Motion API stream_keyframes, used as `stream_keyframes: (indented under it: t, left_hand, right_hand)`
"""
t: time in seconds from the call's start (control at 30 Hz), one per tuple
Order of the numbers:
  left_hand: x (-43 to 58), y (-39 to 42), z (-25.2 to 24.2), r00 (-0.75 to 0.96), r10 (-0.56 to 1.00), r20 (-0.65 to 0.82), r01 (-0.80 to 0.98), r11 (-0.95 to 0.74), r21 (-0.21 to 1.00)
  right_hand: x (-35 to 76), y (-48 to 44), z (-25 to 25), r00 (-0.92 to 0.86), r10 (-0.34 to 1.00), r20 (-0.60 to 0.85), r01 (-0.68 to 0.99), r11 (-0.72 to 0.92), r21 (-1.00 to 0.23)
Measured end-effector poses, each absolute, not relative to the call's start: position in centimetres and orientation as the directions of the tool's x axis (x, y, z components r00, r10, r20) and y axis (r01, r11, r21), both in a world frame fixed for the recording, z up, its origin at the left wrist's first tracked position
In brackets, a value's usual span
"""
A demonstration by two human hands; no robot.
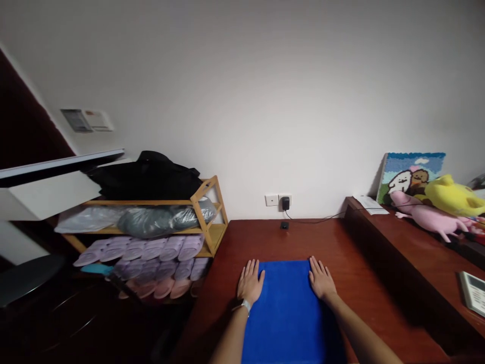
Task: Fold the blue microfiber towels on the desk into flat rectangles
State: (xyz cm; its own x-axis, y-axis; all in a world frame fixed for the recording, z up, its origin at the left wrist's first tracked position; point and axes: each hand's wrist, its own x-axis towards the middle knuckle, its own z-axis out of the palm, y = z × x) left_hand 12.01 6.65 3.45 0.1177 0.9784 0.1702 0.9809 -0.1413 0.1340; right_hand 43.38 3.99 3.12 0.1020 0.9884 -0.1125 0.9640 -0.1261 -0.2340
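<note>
Wall (242,101): pale, plain backdrop.
Desk (246,235): reddish-brown, probably your flat base.
Blue cloth (286,313): spread on the desk before you, seemingly so its 2 far corners are reachable; plain, vivid, soft-looking, near end out of view.
Left hand (250,282): palm down at the far left corner, fingers extended, gripping nothing, apparently to flatten the edge.
Right hand (321,279): likewise at the far right corner, fingers straight.

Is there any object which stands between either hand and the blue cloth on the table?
Nothing visible does. The left hand and right hand lie flat at the far corners of the blue cloth. The small black object on the table is beyond the cloth's far edge.
</note>
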Motion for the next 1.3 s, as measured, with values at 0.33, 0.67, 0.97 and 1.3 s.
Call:
stream_keyframes:
  t: [0.33,0.67,0.97,1.3]
  left_hand:
    - [11.8,6.5,3.4,0.114,0.978,0.174,0.978,-0.141,0.156]
    - [11.1,7.5,3.7,0.127,0.992,0.022,0.987,-0.128,0.094]
    - [22.7,7.6,4.5,0.428,0.882,0.199,0.876,-0.459,0.149]
    - [26.0,6.9,3.2,0.429,0.898,0.094,0.87,-0.439,0.224]
  right_hand:
    - [42.5,3.7,2.5,0.131,0.988,-0.082,0.951,-0.148,-0.273]
    - [42.6,3.7,2.9,0.127,0.989,-0.074,0.942,-0.143,-0.304]
    - [42.6,3.8,3.3,0.114,0.991,-0.077,0.932,-0.134,-0.338]
    - [42.7,3.8,3.8,0.115,0.991,-0.073,0.934,-0.132,-0.331]
